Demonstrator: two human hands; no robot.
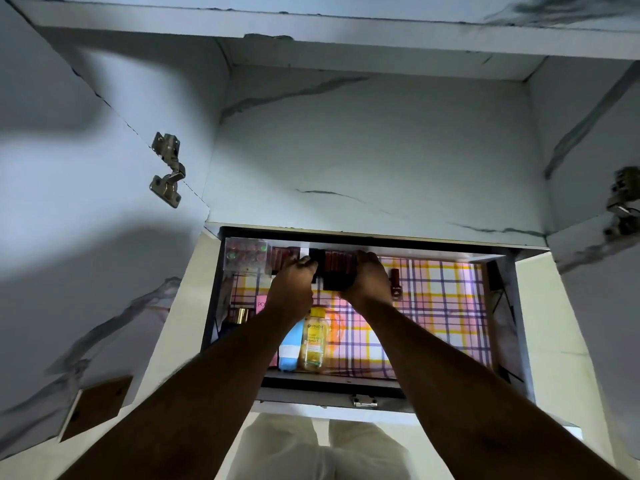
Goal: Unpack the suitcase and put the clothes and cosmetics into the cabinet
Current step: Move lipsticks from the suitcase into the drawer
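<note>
An open cabinet drawer point(502, 306) lined with pink and yellow checked paper lies below me. Both my hands reach to its far edge. My left hand point(294, 282) and my right hand point(369, 277) grip the two sides of a dark box of red lipsticks point(337, 268) standing against the back wall. A clear case of cosmetics point(246, 254) sits in the far left corner. A small dark red bottle point(396, 284) lies just right of my right hand. A yellow Garnier bottle point(314, 339) and a blue and white tube point(289, 351) lie near the drawer's front.
The white marble-patterned cabinet compartment point(374, 150) stands above the drawer, with its doors open left and right on metal hinges point(168, 169). A pink box point(261, 303) and a gold item point(242, 315) lie at the drawer's left. My light trousers point(277, 452) show below.
</note>
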